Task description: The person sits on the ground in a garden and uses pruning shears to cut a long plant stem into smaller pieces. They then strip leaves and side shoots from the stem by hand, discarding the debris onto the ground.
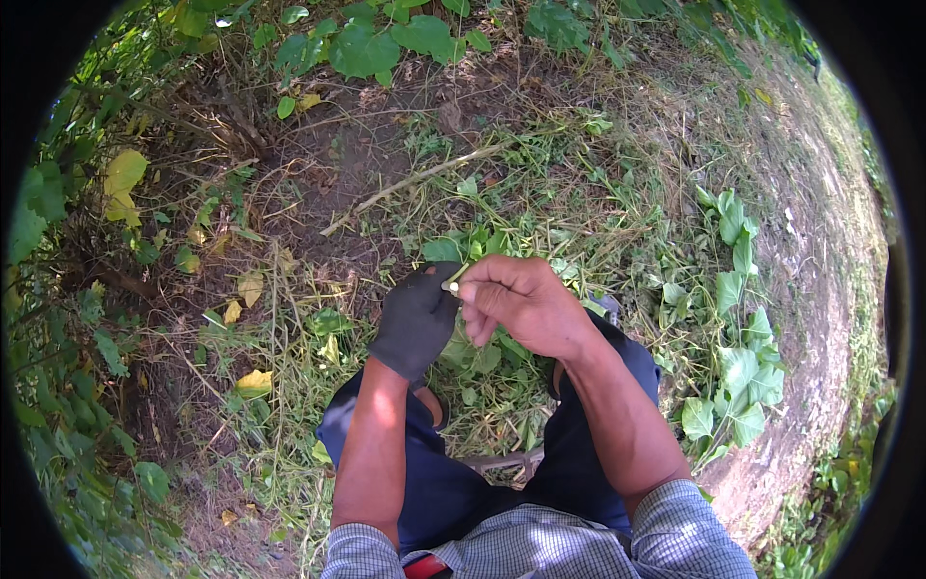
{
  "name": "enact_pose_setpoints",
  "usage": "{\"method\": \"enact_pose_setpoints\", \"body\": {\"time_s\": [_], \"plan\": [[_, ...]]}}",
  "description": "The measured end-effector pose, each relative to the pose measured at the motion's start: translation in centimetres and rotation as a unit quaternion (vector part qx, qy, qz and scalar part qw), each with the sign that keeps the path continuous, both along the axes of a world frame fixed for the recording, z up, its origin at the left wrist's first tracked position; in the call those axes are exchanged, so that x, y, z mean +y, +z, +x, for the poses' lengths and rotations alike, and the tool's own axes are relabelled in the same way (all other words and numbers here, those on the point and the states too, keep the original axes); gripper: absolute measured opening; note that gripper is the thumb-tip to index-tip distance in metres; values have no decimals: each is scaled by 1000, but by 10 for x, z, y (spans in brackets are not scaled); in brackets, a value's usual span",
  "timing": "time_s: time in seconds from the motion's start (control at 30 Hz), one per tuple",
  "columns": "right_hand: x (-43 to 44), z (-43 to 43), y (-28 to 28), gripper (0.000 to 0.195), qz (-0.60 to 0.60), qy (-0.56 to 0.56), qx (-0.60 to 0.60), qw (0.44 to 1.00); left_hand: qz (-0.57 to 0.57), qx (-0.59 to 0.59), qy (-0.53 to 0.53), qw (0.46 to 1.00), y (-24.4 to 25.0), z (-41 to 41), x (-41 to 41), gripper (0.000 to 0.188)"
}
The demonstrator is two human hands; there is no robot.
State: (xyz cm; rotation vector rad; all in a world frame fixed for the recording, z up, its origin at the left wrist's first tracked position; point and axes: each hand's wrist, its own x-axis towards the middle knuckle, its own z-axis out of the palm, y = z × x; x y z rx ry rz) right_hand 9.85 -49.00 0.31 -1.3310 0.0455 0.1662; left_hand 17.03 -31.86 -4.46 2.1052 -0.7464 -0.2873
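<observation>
My left hand [418, 318], in a dark grey glove, is closed on a short green stem [457, 274], close in front of my knees. My bare right hand [517, 300] meets it from the right, thumb and fingertips pinched together at a small whitish piece [453, 286], perhaps the cut face of a stem. Whether that piece belongs to the green stem I cannot tell. Fingers of both hands hide part of what they hold. Green leaves [474, 242] lie on the ground just beyond the hands, and more show between my legs.
A leafy cut vine [739, 376] lies on the ground at the right. Beyond my hands a bare stick [416, 187] rests aslant on soil and cut grass. Dense leafy shrubs [43, 203] stand along the left, with yellow leaves [253, 383] below them. Broad green leaves [365, 49] hang at the top.
</observation>
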Motion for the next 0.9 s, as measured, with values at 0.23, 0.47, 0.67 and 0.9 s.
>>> {"method": "enact_pose_setpoints", "body": {"time_s": [0.23,0.47,0.67,0.9], "plan": [[3,0,0,21,49,-1,38,998,-9,-15,3,1000,0,0,1,32],[3,2,-2,22,48,4,44,998,2,-13,5,1000,0,-1,1,28],[3,1,-5,19,35,8,29,999,41,-12,-23,999,7,0,0,26],[10,3,-3,14,-12,-27,27,999,-4,10,2,1000,5,-2,-3,25]]}}
